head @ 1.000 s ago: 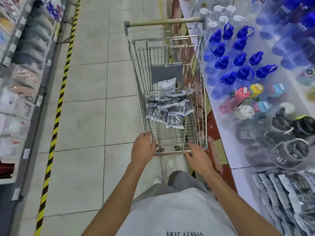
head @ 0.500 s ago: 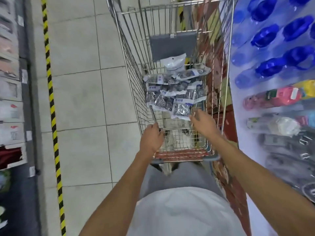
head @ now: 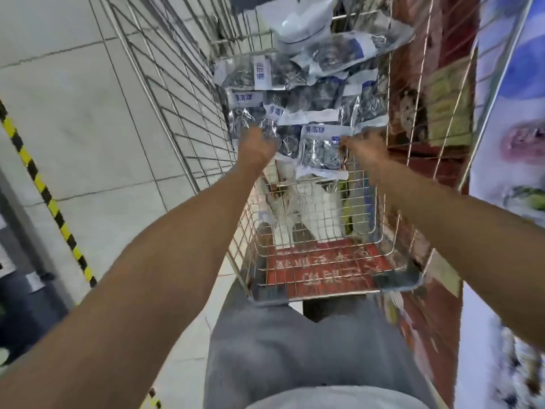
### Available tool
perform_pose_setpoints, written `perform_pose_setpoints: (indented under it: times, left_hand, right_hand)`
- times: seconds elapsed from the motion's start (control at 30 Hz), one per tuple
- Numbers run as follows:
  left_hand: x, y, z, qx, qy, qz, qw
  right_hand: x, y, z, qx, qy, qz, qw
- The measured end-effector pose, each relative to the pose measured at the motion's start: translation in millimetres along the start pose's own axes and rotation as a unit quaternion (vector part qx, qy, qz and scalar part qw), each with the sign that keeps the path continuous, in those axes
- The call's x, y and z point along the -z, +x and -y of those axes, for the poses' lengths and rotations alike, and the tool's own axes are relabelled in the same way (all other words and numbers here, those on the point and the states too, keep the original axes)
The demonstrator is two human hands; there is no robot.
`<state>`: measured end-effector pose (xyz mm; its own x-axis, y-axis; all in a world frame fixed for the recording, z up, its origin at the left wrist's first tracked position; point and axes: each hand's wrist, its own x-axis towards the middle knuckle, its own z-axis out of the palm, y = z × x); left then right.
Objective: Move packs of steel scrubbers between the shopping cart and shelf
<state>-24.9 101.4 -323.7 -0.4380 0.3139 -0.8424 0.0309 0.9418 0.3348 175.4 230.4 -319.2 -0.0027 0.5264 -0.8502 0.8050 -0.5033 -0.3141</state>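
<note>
- Hands reach into the shopping cart [head: 177, 93]: left hand [head: 257, 144] at eleven o'clock, right hand [head: 364, 147] at one.
- Both touch the steel scrubber packs [head: 320, 154]; blur hides their fingers, so grip cannot be told.

Pale square floor tiles [head: 97, 119] with dark grout fill the aisle. A yellow-and-black hazard stripe [head: 44, 190] runs diagonally along the left, beside a dark shelf base [head: 26, 302]. Lighting is even.

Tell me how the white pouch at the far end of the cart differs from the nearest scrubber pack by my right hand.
The white pouch is opaque and plain white; the nearest scrubber pack is clear, showing dark steel coils under a white-and-blue header. The pouch lies at the far end of the pile, away from both hands; the pack lies at the near edge beside the right hand. Both lie inside the cart.
</note>
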Motion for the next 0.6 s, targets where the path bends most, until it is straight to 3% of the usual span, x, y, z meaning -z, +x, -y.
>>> perform_pose_setpoints:
  times: [0.3, 0.5, 0.6]
  left_hand:
    - [-7.3, 41.9, -2.9, 0.057, -0.059, -0.009, 0.997]
    - [-2.9, 26.3, -0.9, 0.069, -0.133, 0.076, 0.986]
    - [-1.3, 5.7, 7.9, 0.098, -0.112, 0.129, 0.980]
  right_hand:
    - [-31.3, 36.2, -2.8, -0.044, 0.092, -0.007, 0.995]
    - [-32.6, 24.2, -20.5, -0.043, 0.122, 0.020, 0.991]
    - [-20.1, 5.6, -31.0, -0.043, 0.137, 0.039, 0.989]
